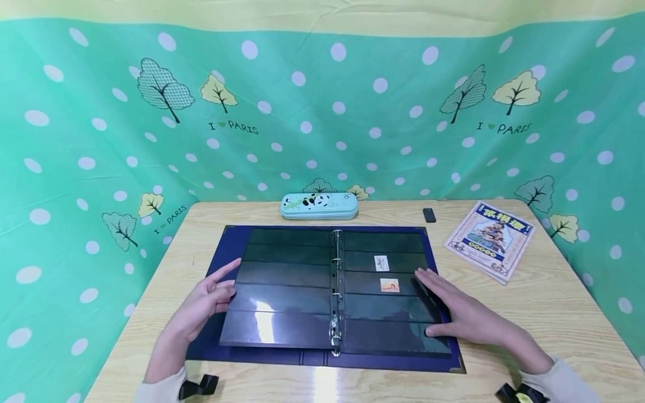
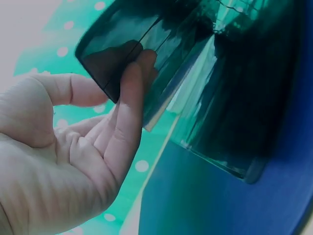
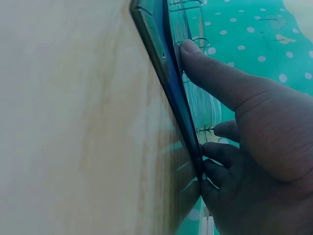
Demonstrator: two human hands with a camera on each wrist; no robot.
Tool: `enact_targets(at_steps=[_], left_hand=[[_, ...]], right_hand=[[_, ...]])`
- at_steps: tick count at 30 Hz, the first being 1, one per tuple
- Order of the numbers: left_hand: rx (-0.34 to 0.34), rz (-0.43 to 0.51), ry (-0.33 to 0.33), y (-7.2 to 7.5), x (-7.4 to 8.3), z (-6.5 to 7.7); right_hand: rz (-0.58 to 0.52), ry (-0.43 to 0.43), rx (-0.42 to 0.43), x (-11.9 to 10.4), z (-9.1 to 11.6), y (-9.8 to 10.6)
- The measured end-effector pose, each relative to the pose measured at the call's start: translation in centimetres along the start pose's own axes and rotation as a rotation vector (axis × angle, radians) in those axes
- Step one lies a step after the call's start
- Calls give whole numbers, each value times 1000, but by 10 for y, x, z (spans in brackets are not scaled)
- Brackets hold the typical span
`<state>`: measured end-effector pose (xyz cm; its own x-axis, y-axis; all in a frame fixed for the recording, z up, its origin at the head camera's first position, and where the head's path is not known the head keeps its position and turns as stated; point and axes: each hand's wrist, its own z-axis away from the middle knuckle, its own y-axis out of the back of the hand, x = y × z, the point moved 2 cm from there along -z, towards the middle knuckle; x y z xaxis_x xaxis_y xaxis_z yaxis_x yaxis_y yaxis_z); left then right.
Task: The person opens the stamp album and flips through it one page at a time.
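Lying spread across the wood-grain surface [image 1: 388, 215], the navy ring-binder stamp album [image 1: 393, 362] looks fairly weighty, with stiff covers protected by metal corners. Its black pocket pages seem glossy, thin and flexible, so they would probably slide under dry fingertips and crease if bent sharply. The best hold is likely a light pinch at a page's outer edge, well away from the metal rings [image 1: 336, 296], where the punched holes could tear. Lifting the whole album would call for both hands under the covers.

The left grip [image 1: 199, 305] is nearly closed, lightly pinching the outer edge of the left-side page [image 1: 282, 296] between thumb and fingers. The right grip [image 1: 466, 313] is spread and relaxed, thumb and fingers resting along the right-hand page's outer edge. That page carries a pale stamp [image 1: 381, 263] and, just below it, an orange-toned stamp [image 1: 389, 285]; both look delicate, their print too small to read.

The backdrop cloth [image 1: 322, 145] repeats "I PARIS" with a heart between the words. A booklet [image 1: 490, 240] at the right bears a large Chinese title, not surely legible. A panda-printed pencil tin [image 1: 319, 214] shows no readable brand.
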<state>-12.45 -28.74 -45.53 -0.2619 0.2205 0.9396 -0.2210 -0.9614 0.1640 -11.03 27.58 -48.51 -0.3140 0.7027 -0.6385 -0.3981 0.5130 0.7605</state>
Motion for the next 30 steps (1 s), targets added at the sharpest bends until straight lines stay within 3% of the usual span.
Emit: enact_targets(at_steps=[7,21,30], left_hand=[[104,-121,-26,-4,-5,-4],[113,-199,-11,-12,-18,-7],[183,-382,-82,-19,-15,-7]], right_hand=[[-4,-10,0,1,0,-1],[-15,-6,2,0,0,0],[-6,11,8,1,0,-1]])
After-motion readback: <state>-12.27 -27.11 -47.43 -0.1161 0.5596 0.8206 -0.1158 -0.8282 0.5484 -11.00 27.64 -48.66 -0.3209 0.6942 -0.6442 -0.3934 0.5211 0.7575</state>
